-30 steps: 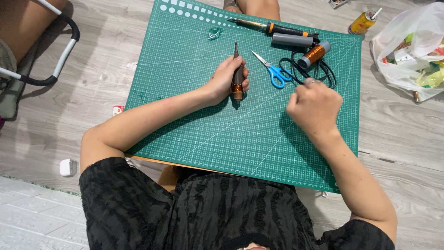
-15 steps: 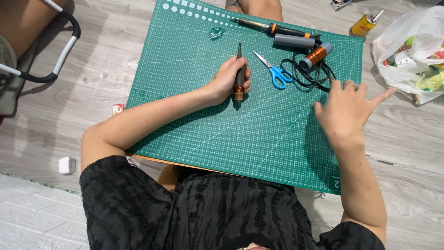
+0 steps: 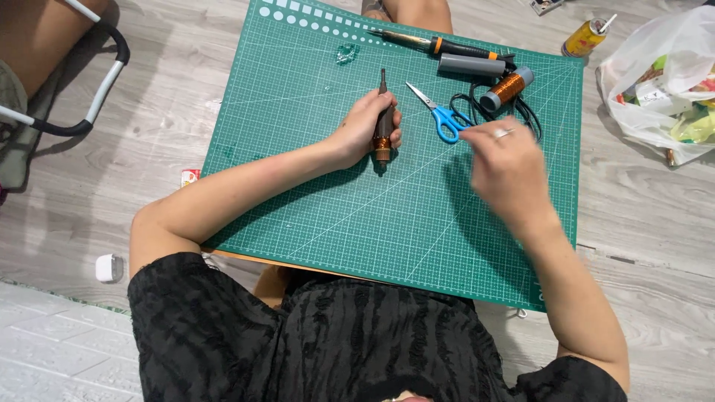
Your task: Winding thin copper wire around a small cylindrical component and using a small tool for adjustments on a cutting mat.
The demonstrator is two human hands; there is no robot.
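Left hand closed around a dark rod-shaped tool with a copper-coloured coil end, pinned flat on the green cutting mat near its far-middle, forearm angled across the mat. Right hand blurred, raised just near the blue-handled scissors, fingers loosely curled, holding nothing visible. Copper wire spool at the mat's far right corner.

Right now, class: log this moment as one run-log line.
left hand: grips brown tool on green mat | right hand: blurred, above mat beside blue scissors, holds nothing visible
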